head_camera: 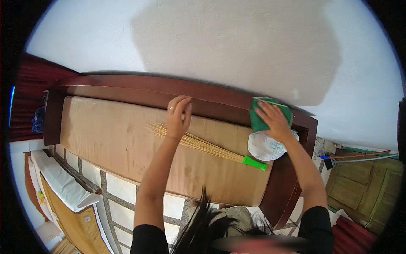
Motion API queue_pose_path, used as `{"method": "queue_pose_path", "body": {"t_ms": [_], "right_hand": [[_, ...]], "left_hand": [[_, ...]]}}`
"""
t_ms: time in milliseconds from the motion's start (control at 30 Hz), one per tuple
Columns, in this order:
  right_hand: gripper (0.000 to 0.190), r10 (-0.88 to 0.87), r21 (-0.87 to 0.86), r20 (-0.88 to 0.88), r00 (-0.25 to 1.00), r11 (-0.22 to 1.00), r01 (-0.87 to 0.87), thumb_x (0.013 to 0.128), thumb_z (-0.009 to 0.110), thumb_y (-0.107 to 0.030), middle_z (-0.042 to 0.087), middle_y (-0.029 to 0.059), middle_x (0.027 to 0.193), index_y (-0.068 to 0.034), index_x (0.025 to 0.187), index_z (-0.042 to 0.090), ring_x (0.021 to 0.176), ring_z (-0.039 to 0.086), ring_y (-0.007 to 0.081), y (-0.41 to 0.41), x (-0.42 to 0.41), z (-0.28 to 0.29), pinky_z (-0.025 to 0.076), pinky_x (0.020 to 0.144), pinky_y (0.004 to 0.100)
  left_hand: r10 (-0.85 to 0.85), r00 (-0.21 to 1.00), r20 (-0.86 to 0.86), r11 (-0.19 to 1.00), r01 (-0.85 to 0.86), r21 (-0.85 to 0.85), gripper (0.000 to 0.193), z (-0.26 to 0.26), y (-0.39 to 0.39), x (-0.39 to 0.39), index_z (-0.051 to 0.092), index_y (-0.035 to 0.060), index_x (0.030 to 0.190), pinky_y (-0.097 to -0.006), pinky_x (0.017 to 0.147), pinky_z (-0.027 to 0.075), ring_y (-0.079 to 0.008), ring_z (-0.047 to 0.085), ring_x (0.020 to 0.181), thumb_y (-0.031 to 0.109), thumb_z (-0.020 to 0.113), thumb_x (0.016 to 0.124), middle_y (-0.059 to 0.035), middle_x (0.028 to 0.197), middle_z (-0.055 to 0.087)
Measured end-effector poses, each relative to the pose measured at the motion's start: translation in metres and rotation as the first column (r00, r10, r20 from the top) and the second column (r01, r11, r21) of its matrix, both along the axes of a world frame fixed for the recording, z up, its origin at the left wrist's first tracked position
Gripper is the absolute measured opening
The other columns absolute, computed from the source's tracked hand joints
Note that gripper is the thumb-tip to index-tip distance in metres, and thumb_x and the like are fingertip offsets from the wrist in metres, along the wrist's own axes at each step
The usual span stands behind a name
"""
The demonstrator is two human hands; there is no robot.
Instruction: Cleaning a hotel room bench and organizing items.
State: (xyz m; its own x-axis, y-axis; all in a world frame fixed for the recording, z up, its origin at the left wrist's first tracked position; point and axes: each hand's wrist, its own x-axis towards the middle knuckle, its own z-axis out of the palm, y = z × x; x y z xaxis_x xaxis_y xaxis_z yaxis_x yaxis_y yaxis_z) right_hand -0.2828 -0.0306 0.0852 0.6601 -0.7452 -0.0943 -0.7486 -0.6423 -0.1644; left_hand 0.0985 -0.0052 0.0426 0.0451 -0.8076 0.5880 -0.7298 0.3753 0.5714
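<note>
My right hand [275, 122] lies with spread fingers over a green cloth [257, 118], holding it against the back rail of the dark red-brown wooden bench [219, 95]. Just below that hand is a white cloth item [265, 147] with a teal leaf print, partly hidden by the wrist. My left hand [179, 117] is raised near the backrest with bent fingers, a ring on one of them and nothing visible in it. Beneath the left wrist, a stick broom [211, 147] with a bright green handle [254, 163] rests on the tan seat pad [120, 136].
A plain wall [238, 47] rises behind the bench, with a shadow on it. Dark red curtains [41, 95] hang at the left. White floor tiles [120, 187] run in front. Another padded piece of furniture [73, 209] stands lower left, and a wooden door [358, 187] is at right.
</note>
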Motion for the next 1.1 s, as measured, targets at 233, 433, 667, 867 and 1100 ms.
{"method": "queue_pose_path", "body": {"t_ms": [233, 433, 667, 867, 1100], "right_hand": [[0.098, -0.242, -0.17, 0.167, 0.956, 0.948, 0.27, 0.061, 0.081, -0.015, 0.029, 0.003, 0.156, -0.021, 0.148, 0.036, 0.143, 0.029, 0.0247, 0.013, 0.03, -0.03, 0.024, 0.115, 0.0493], [0.098, -0.622, -0.079, 0.596, 0.508, 0.584, 0.808, 0.069, 0.077, -0.021, 0.02, 0.0152, 0.158, -0.015, 0.152, 0.025, 0.144, 0.018, 0.0416, 0.027, 0.178, -0.139, 0.015, 0.112, 0.0606], [0.101, -0.403, 0.367, 0.892, -0.203, 0.388, 0.845, 0.091, 0.057, -0.046, -0.006, 0.0247, 0.158, 0.001, 0.151, -0.01, 0.147, 0.0, 0.0385, 0.011, 0.327, -0.185, 0.004, 0.118, 0.0456], [0.097, -0.029, 0.457, 0.889, -0.457, 0.121, 0.881, 0.092, 0.052, -0.051, -0.002, 0.0226, 0.159, 0.005, 0.151, -0.002, 0.148, 0.002, 0.0369, -0.022, 0.148, -0.197, 0.007, 0.118, 0.0485], [0.055, 0.043, 0.781, 0.622, -0.782, 0.035, 0.623, 0.106, 0.03, -0.038, 0.047, 0.0218, 0.132, 0.01, 0.13, 0.043, 0.115, 0.047, 0.0284, -0.016, 0.109, -0.271, 0.036, 0.102, 0.0384]], "left_hand": [[-0.699, 0.653, 0.292, 0.713, 0.611, 0.343, 0.039, 0.013, -0.082, 0.002, 0.053, 0.0053, 0.131, -0.041, 0.108, 0.039, -0.0257, 0.047, 0.13, 0.013, 0.056, 0.092, -0.0107, 0.14, 0.05], [-0.737, 0.137, 0.662, 0.609, 0.559, 0.562, 0.062, 0.021, -0.121, 0.006, 0.032, 0.0065, 0.147, -0.0401, 0.118, 0.023, -0.0232, 0.026, 0.144, 0.031, 0.053, 0.095, -0.0072, 0.157, 0.026], [-0.777, 0.058, 0.626, 0.553, 0.536, 0.637, 0.065, 0.017, -0.128, 0.009, 0.027, 0.0057, 0.15, -0.0428, 0.118, 0.02, -0.0275, 0.024, 0.145, 0.028, 0.049, 0.092, -0.0109, 0.158, 0.023], [-0.813, 0.054, 0.58, 0.495, 0.589, 0.639, 0.061, 0.01, -0.134, 0.016, 0.03, 0.0062, 0.149, -0.0469, 0.117, 0.022, -0.0289, 0.028, 0.143, 0.031, 0.043, 0.094, -0.0113, 0.157, 0.025], [-0.821, 0.05, 0.569, 0.488, 0.579, 0.653, 0.059, 0.005, -0.137, 0.019, 0.031, 0.0079, 0.149, -0.0484, 0.116, 0.023, -0.0297, 0.03, 0.143, 0.031, 0.039, 0.096, -0.0123, 0.156, 0.028]]}}
